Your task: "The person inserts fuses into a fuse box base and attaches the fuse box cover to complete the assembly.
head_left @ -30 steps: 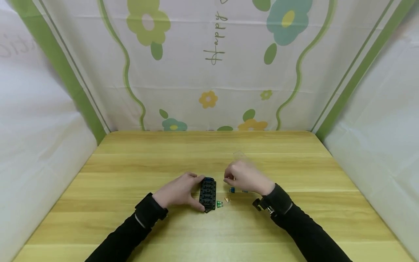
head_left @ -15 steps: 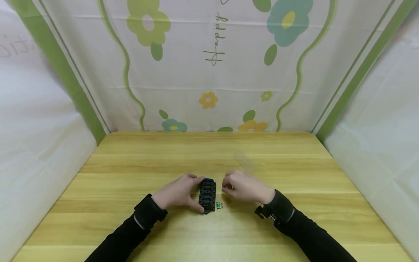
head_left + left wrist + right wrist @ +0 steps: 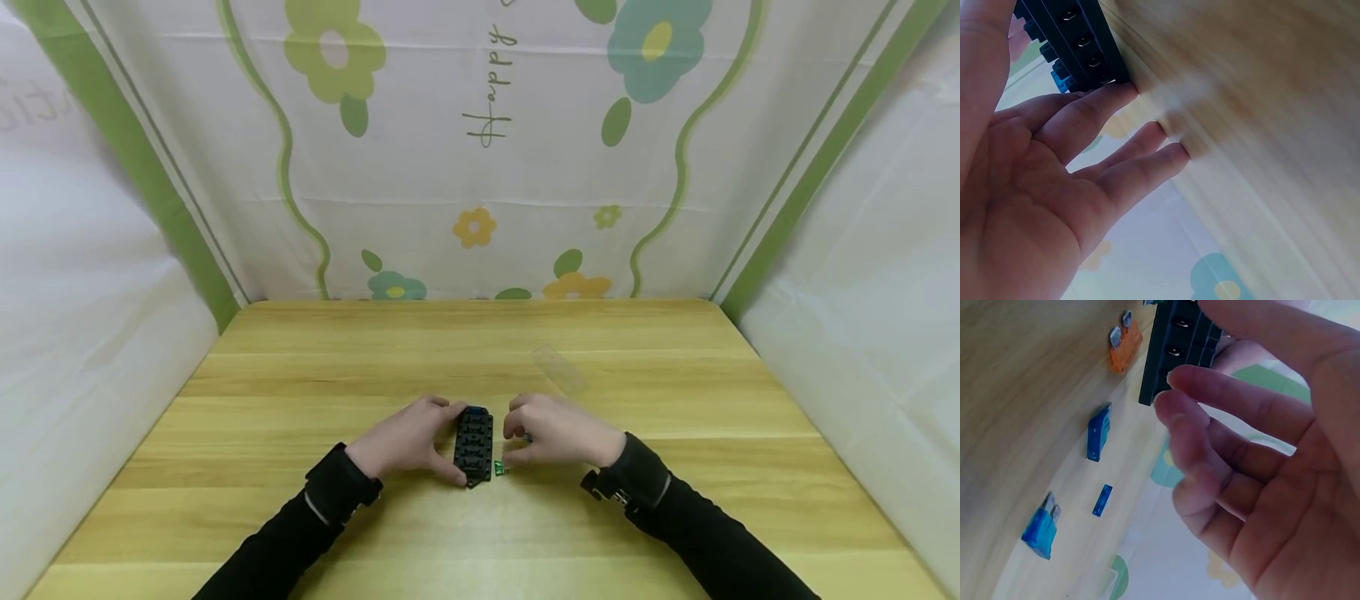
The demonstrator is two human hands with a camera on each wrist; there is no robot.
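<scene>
My left hand holds a black fuse block on the wooden table, thumb at its near end and fingers at its far end. A blue blade fuse sits in the block's far slot. Just right of the block, my right hand hovers with thumb and forefinger apart, the thumb beside a green blade fuse. In the right wrist view its fingers are loosely bent with nothing between them. An orange blade fuse and several blue ones, among them a larger blue fuse, lie below that hand.
A clear plastic cover lies on the table beyond my right hand. White fabric with printed flowers hangs behind the far edge, and pale cloth walls stand at both sides.
My right hand has come nearer the block and toward the table's front, its thumb and forefinger spreading beside the green fuse. My left hand keeps its hold on the fuse block.
</scene>
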